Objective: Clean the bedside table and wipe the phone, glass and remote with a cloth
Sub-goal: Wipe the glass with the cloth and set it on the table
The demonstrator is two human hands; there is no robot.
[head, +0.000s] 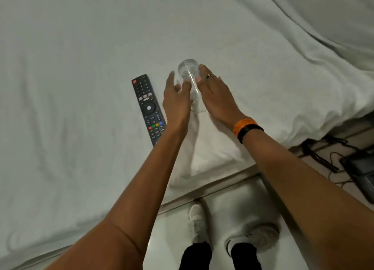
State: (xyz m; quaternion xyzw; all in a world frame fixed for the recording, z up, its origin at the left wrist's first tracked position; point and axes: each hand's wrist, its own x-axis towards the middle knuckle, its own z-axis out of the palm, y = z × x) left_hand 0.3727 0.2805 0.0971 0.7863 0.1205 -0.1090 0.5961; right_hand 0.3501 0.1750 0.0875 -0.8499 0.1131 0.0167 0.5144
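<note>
A clear drinking glass lies on its side on the white bed sheet, its base pointing away from me. My left hand is at its left side with straight, spread fingers touching it. My right hand, with a ring and an orange and black wristband, rests against its right side, fingers extended. A black remote lies face up on the sheet just left of my left hand. No cloth is in view.
A bunched white duvet fills the upper right. The bed's edge runs diagonally below my arms, with pale floor and my white shoes beneath. A dark device with black cables sits at the right edge.
</note>
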